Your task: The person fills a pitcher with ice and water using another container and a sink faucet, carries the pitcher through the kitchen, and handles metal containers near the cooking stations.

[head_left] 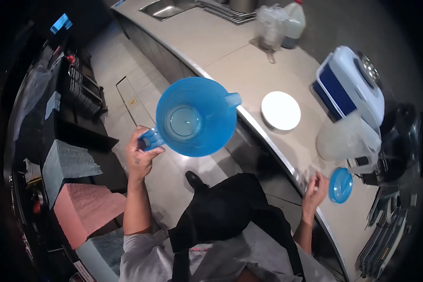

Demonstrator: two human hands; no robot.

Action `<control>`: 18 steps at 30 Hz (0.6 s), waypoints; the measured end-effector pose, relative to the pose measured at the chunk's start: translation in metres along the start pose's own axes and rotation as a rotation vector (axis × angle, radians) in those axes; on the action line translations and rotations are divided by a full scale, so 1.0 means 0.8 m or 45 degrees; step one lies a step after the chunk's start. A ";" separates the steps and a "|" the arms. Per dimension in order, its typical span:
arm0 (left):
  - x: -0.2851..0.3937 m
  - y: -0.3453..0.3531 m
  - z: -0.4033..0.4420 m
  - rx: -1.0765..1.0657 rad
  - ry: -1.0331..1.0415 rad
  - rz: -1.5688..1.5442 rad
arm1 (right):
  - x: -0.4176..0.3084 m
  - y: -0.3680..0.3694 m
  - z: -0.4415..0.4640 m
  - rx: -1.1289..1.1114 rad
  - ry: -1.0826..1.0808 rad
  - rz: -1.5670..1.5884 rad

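Note:
A large blue pitcher [197,117] hangs over the floor beside the counter edge, its open top facing up. My left hand [144,157] is wrapped round its handle, and the spout points right. The inside shows a round base with a shine; I cannot tell whether liquid is in it. Over the counter's front edge is my right hand [316,188], fingers curled round a small, whitish, see-through thing too blurred to name. Just right of that hand a round blue lid [340,185] lies on the counter.
On the counter [235,51] are a white round lid [280,111], a translucent jug [345,138], a blue-and-white cooler [352,87], a plastic bag [271,26] and a bottle [293,23]. A sink [167,7] lies at the far end. Coloured cloths [87,207] stand at left.

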State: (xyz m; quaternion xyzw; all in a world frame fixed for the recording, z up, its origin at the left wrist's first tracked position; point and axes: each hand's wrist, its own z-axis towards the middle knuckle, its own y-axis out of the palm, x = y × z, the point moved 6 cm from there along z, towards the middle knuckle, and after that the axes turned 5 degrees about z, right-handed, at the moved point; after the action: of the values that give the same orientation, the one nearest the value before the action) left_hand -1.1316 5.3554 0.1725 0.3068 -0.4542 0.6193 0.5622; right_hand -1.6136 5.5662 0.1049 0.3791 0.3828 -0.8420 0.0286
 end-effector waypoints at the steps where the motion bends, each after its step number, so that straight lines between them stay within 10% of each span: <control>1: -0.008 -0.017 0.003 0.013 0.013 -0.004 | -0.033 0.039 0.011 -0.048 -0.058 0.107; 6: -0.027 -0.122 0.010 0.146 0.154 0.108 | -0.197 0.225 0.030 -0.512 -0.095 0.475; 18: -0.303 -0.323 -0.040 0.565 -0.852 0.478 | -0.344 0.513 0.004 -1.197 -0.197 0.447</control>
State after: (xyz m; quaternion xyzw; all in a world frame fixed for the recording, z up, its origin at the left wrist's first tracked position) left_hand -0.8317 5.2718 0.0003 0.5159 -0.5151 0.6598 0.1823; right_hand -1.2812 5.2080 0.0324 0.3205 0.6477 -0.5866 0.3656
